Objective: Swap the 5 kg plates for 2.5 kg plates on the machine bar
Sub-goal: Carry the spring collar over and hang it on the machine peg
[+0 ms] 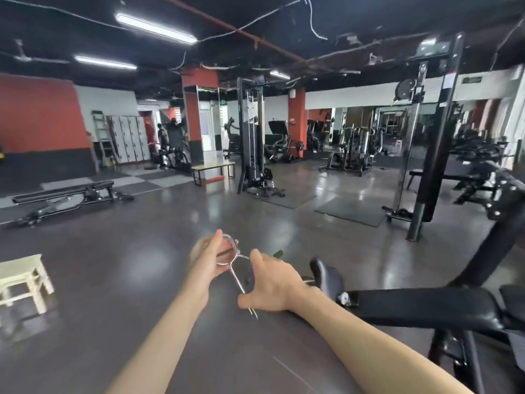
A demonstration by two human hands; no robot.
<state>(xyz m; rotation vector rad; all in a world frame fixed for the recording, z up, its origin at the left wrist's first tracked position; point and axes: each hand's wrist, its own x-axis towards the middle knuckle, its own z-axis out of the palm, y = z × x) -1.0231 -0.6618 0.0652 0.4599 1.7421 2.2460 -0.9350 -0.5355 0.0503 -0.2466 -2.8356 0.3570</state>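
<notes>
A chrome spring collar clip (231, 258) with two long handles is held up in front of me, above the dark floor. My left hand (206, 261) grips its coiled ring, thumb up over the top. My right hand (270, 284) squeezes the two handles between thumb and fingers. Behind my right hand a black plate (326, 275) sits on the end of the machine bar, whose black padded arm (420, 305) runs off to the right. The bar's tip is mostly hidden by my right hand.
A white stool (24, 280) stands at the left. A flat bench (65, 190) lies at far left, a cable tower (251, 137) in the middle distance, a black upright frame (434, 155) and mats at right. Open dark floor stretches ahead.
</notes>
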